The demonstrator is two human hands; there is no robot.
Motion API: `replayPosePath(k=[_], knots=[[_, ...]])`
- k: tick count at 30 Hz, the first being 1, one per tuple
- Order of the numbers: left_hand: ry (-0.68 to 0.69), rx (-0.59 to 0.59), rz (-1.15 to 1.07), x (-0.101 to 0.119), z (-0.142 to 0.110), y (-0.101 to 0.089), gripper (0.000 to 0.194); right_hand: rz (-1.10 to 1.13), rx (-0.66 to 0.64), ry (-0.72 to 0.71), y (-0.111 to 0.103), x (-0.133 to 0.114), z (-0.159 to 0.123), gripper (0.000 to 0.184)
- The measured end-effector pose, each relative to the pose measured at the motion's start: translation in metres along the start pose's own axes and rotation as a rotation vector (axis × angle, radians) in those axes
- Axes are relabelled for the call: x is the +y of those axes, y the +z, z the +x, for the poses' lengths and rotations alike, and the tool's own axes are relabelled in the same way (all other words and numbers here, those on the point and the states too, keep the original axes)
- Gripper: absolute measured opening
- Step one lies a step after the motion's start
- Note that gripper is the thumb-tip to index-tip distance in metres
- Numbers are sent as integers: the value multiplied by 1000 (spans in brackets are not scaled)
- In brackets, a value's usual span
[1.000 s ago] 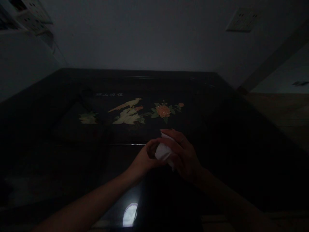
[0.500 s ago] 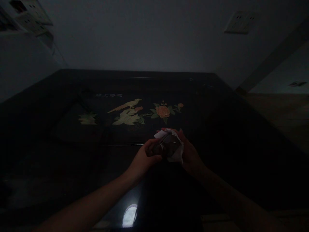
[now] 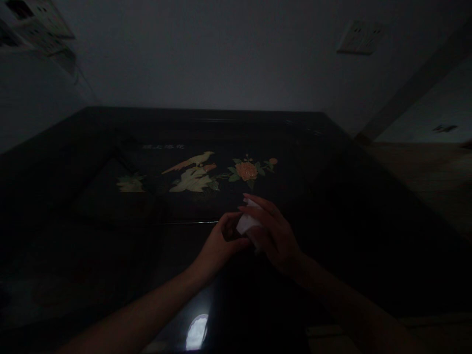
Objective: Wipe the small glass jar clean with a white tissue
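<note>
Right hand (image 3: 278, 235) turned over, clasping white tissue (image 3: 248, 222); dark item now hidden, apparently covered; left hand (image 3: 217, 242) curled, hold unclear.

The tissue (image 3: 246, 224) is plain white. The table (image 3: 354, 236) is glossy black, patterned with a yellowish bird (image 3: 197, 160) with an orange-tan tail (image 3: 171, 168), a pale cream-green rock (image 3: 191, 181), and an orange-red flower (image 3: 247, 171) among green leaves (image 3: 233, 170). The lettering (image 3: 168, 146) on it is silvery grey. The wall (image 3: 206, 54) is plain grey, the socket (image 3: 359, 38) off-white, the floor (image 3: 427, 167) brown.
</note>
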State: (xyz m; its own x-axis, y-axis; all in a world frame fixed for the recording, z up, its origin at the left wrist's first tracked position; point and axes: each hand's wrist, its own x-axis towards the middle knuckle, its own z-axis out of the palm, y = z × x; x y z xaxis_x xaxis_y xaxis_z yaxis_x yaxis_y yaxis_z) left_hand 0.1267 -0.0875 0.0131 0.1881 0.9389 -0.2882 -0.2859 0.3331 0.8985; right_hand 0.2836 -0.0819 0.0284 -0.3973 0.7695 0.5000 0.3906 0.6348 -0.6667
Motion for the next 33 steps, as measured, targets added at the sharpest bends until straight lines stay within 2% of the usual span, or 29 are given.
replayPosePath(k=[3, 8, 10, 12, 14, 17, 21, 23, 25, 29, 31, 33], knots=[[-1, -19, -7, -2, 0, -3, 52, 264, 81, 230, 2, 3, 2, 35], [-48, -30, 5, 0, -2, -3, 53, 849, 146, 697, 11, 10, 5, 51], [-50, -26, -8, 0, -2, -3, 53, 1024, 153, 796, 15, 12, 6, 56], [-40, -26, -15, 0, -2, -3, 52, 1098, 182, 831, 17, 13, 7, 56], [-34, -34, -17, 0, -1, -3, 52, 1066, 249, 786, 17, 12, 8, 53], [-44, -32, -9, 0, 0, -3, 53, 817, 285, 586, 12, 6, 5, 44], [-48, -8, -28, 1, 0, -1, 54, 320, 149, 235, 4, -1, -1, 36], [-50, 2, -23, 1, 0, 0, 55, 99, 59, 14, 2, -1, -2, 36], [-55, 9, -2, 1, 0, 1, 56, -71, 2, -134, 1, 0, -1, 38], [-38, 3, -2, 1, 0, 0, 55, -188, -48, -191, -1, 2, 1, 43], [-41, -7, -31, 1, 0, 0, 56, -150, -62, -187, -2, 0, 1, 43], [-63, -39, -78, 0, 0, -1, 57, -60, -32, -126, -2, -1, 1, 41]])
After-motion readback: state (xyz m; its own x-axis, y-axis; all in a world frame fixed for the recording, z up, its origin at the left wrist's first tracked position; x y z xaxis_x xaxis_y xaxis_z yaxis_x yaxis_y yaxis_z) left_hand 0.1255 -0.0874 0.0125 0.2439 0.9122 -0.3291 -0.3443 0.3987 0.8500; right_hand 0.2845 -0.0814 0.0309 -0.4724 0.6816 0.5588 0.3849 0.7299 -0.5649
